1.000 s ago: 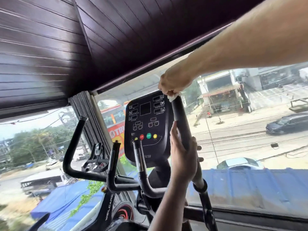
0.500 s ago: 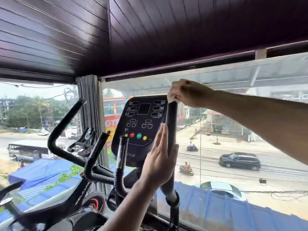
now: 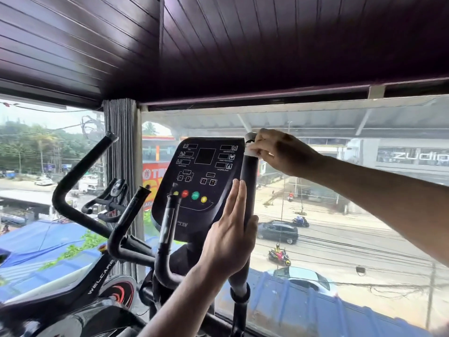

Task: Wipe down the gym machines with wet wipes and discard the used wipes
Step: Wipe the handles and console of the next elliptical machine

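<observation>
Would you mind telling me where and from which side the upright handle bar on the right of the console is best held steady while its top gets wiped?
Probably mid-shaft, from the console side. The handle bar is a round, near-upright tube, so a wrapped grip suits it there. The left hand already rests flat against that stretch, while the right hand works the wet wipe around the top, below the end cap, so lower down stays clear of the wiping.

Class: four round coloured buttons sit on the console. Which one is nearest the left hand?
The yellow button, rightmost in the row; the green, red and other yellow ones lie farther from the left hand.
</observation>
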`<action>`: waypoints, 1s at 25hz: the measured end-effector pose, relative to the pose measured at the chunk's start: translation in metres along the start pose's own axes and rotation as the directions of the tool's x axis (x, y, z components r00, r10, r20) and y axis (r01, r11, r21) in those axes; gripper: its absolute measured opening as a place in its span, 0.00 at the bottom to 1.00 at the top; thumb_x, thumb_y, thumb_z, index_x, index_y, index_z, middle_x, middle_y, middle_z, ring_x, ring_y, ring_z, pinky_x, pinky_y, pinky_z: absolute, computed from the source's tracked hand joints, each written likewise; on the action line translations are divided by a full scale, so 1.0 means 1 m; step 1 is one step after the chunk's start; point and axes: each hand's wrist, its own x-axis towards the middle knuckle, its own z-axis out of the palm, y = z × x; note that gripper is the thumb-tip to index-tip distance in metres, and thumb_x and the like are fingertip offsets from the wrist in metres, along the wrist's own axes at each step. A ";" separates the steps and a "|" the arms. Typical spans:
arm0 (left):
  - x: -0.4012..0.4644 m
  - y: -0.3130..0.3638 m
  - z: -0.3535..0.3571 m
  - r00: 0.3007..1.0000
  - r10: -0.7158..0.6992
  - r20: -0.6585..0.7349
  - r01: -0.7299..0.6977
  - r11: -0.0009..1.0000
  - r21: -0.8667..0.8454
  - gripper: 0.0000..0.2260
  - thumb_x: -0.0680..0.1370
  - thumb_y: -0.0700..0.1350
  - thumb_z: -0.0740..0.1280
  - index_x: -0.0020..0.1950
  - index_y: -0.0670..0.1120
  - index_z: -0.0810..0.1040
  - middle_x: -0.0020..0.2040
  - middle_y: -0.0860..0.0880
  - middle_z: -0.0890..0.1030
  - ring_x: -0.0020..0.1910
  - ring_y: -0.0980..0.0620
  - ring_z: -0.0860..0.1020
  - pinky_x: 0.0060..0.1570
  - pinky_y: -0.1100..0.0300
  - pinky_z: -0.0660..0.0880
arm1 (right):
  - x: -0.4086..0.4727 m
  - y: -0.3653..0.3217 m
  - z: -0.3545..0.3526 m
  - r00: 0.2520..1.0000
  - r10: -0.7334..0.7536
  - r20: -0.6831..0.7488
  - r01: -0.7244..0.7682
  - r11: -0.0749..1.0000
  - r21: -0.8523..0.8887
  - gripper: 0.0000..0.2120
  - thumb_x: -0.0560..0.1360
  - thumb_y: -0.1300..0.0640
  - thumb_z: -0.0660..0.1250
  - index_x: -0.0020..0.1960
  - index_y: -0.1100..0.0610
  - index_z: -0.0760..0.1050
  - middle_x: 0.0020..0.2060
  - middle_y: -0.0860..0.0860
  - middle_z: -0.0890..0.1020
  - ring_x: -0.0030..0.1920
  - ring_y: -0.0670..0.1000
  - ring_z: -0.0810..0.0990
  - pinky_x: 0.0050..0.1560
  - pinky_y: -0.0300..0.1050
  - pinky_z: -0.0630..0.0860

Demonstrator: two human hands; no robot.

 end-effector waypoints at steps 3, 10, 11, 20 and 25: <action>-0.001 -0.004 -0.001 1.000 -0.001 0.011 0.001 0.999 -0.051 0.33 0.84 0.54 0.55 0.85 0.58 0.40 0.83 0.65 0.39 0.76 0.60 0.60 0.57 0.52 0.78 | 0.022 0.011 -0.008 0.998 0.045 -0.040 -0.047 0.997 -0.062 0.04 0.79 0.66 0.69 0.47 0.63 0.83 0.43 0.55 0.77 0.38 0.55 0.79 0.40 0.53 0.80; -0.007 -0.017 -0.008 0.994 0.084 0.064 -0.077 0.991 -0.106 0.36 0.84 0.58 0.59 0.84 0.60 0.39 0.81 0.69 0.35 0.77 0.61 0.59 0.59 0.56 0.77 | 0.019 -0.029 -0.017 0.979 0.068 0.191 -0.073 0.997 0.017 0.05 0.77 0.66 0.70 0.50 0.65 0.84 0.47 0.56 0.82 0.45 0.52 0.83 0.48 0.31 0.72; -0.010 -0.023 -0.013 0.991 0.106 0.080 -0.100 0.992 -0.077 0.36 0.83 0.62 0.58 0.84 0.62 0.39 0.81 0.69 0.36 0.76 0.60 0.63 0.56 0.54 0.79 | 0.015 -0.030 -0.025 0.975 0.075 0.210 -0.082 0.996 0.028 0.05 0.77 0.65 0.71 0.52 0.64 0.84 0.48 0.55 0.82 0.47 0.49 0.82 0.48 0.25 0.68; -0.018 -0.041 -0.016 0.983 0.116 0.142 -0.105 0.991 -0.082 0.38 0.82 0.64 0.57 0.83 0.63 0.35 0.82 0.66 0.36 0.71 0.50 0.74 0.50 0.54 0.77 | 0.026 -0.051 -0.008 0.981 0.184 0.056 -0.173 0.973 -0.155 0.03 0.75 0.71 0.69 0.47 0.67 0.83 0.44 0.60 0.80 0.42 0.58 0.82 0.43 0.46 0.79; -0.028 -0.032 0.002 0.980 0.178 0.086 -0.144 0.940 -0.308 0.35 0.82 0.58 0.51 0.85 0.51 0.40 0.86 0.52 0.42 0.82 0.52 0.54 0.67 0.45 0.75 | 0.000 -0.073 -0.027 0.953 0.213 0.215 -0.208 0.977 -0.047 0.08 0.78 0.68 0.68 0.55 0.64 0.83 0.48 0.56 0.80 0.44 0.53 0.80 0.47 0.45 0.76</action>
